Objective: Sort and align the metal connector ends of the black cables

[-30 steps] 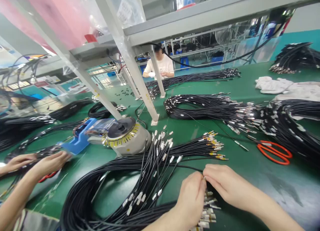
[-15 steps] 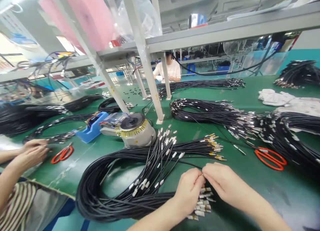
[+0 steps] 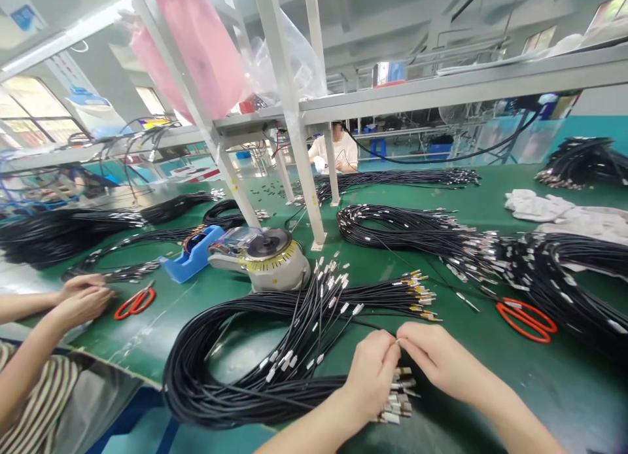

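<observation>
Your left hand & right hand meet fingertip to fingertip low in the centre of view. Both are closed in a narrow pinch on the end of a single thin black cable, which runs in from the left over the green table.

Under your left hand lies a bunch of silver metal connector ends, right against the hand's underside. To your left, a big loose coil of black cables fills the table. Its near curve lies just beside the table's front edge, so there's little room on that side. More ends w/ white sleeves fan up from the coil toward a grey round tape dispenser. A gold-tipped cable bundle lies just beyond your hands.

Open room: bare green surface to the right of your right hand, btwn it & a pair of orange-handled scissors. Past those, dense black cable heaps close off the right side.

Far left: a co-worker's hands rest at the table edge, nr a second pair of orange scissors & a blue plastic tape holder. A grey metal shelf post stands on the table just behind the dispenser. Another person sits at the far end.
</observation>
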`<action>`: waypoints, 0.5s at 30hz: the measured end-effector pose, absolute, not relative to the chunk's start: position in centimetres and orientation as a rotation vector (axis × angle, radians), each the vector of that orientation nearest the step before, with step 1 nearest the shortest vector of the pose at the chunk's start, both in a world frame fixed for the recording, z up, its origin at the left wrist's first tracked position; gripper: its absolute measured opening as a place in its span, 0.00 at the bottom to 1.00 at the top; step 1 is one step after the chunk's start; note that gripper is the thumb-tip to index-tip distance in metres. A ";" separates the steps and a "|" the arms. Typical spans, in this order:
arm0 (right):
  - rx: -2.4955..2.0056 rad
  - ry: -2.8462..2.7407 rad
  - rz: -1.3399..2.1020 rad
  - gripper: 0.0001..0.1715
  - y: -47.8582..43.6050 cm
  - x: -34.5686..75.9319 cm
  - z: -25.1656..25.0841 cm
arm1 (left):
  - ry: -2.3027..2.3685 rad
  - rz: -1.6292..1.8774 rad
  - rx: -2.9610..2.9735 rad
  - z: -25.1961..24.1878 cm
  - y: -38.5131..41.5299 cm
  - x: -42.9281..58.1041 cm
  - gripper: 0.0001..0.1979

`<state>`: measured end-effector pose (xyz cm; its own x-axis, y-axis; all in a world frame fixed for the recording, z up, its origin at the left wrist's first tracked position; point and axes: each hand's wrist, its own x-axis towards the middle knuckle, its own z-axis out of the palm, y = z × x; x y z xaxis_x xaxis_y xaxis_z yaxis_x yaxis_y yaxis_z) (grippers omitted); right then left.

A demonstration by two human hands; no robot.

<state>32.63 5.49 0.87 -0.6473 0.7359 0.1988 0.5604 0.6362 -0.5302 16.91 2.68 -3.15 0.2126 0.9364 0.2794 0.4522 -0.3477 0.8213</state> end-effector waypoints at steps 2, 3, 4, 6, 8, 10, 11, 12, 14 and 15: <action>-1.043 -2.421 0.696 0.18 5.6 32.8 1.1 | 1.240 1.073 1.853 -2.5 2.7 16.4 0.14; -1.057 -2.410 0.748 0.16 5.6 32.8 1.2 | 1.217 1.091 1.824 -2.1 2.7 16.0 0.13; -1.075 -2.413 0.794 0.13 5.7 32.8 1.3 | 1.197 1.114 1.796 -1.7 2.7 15.7 0.13; -1.101 -2.471 0.855 0.08 5.6 32.6 1.2 | 1.166 1.174 1.750 -0.9 2.7 14.9 0.12; -1.102 -2.556 0.870 0.10 5.4 32.4 1.1 | 1.134 1.240 1.714 -0.3 2.9 14.2 0.10; -1.075 -2.613 0.865 0.16 5.1 32.2 1.2 | 1.128 1.325 1.650 0.3 3.3 13.1 0.10; -1.059 -2.631 0.864 0.18 5.0 32.2 1.3 | 1.154 1.388 1.580 0.6 3.6 12.3 0.10; -1.041 -2.648 0.868 0.19 4.8 32.2 1.4 | 1.194 1.466 1.474 1.0 3.9 11.3 0.09; -0.994 -2.688 0.885 0.18 4.4 32.3 1.7 | 1.242 1.680 1.173 2.2 4.3 8.8 0.09; -0.971 -2.705 0.894 0.18 4.3 32.4 1.9 | 1.230 1.787 1.015 2.9 4.3 7.4 0.09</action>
